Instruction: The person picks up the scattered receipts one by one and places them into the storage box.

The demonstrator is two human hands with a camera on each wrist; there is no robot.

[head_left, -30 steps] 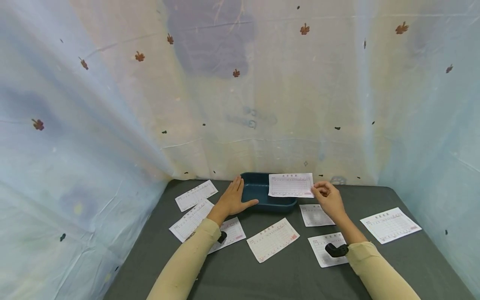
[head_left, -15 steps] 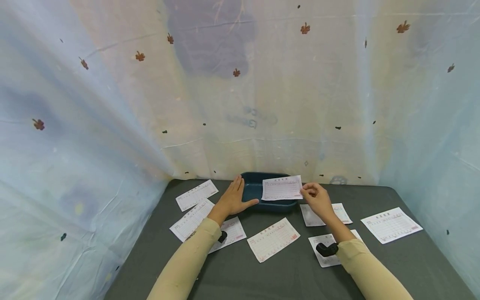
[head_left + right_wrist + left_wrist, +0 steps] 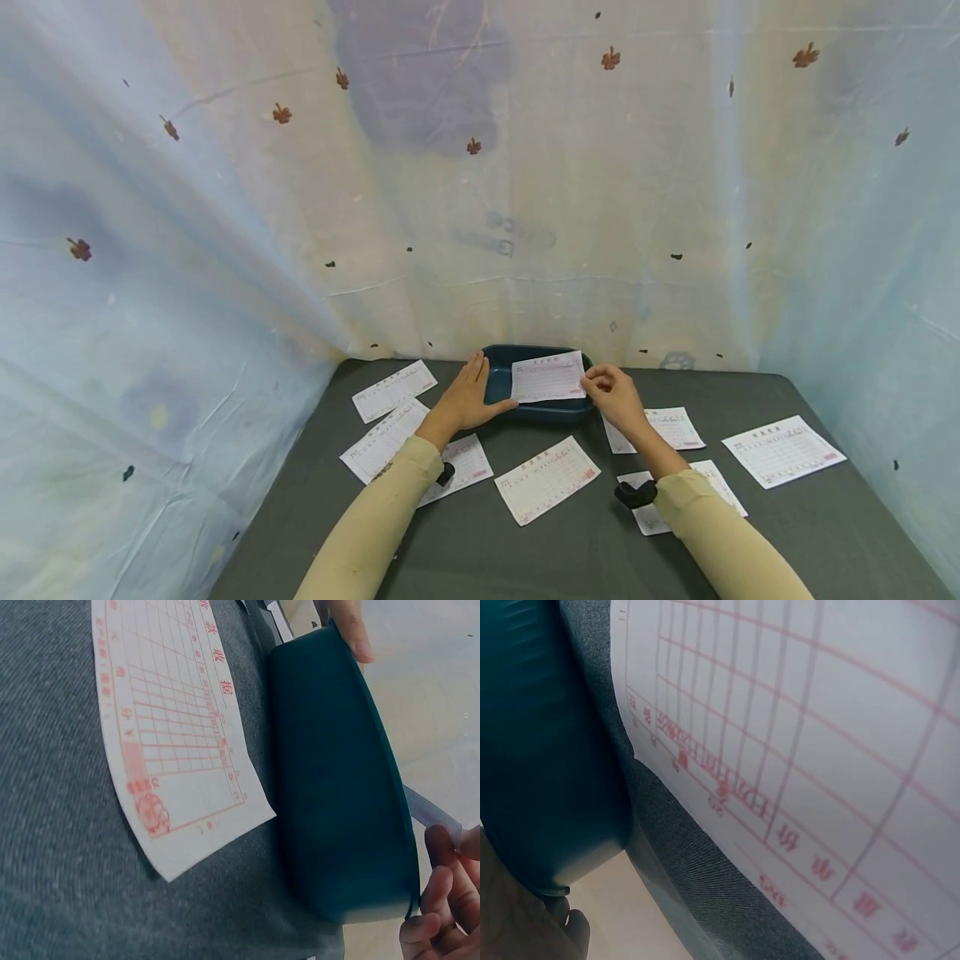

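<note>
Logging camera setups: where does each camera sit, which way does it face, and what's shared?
Head-worn: facing forward and down at the dark teal rectangular plastic tray and a white rectangular paper slip the right hand pinches; left hand and cream sleeves show.
On the left wrist: facing the tray's outside and a red-lined white paper sheet; left hand shows partly.
On the right wrist: facing the tray's outside and a flower-printed white paper sheet; both hands show partly.
Both wrist views share the tray.
</note>
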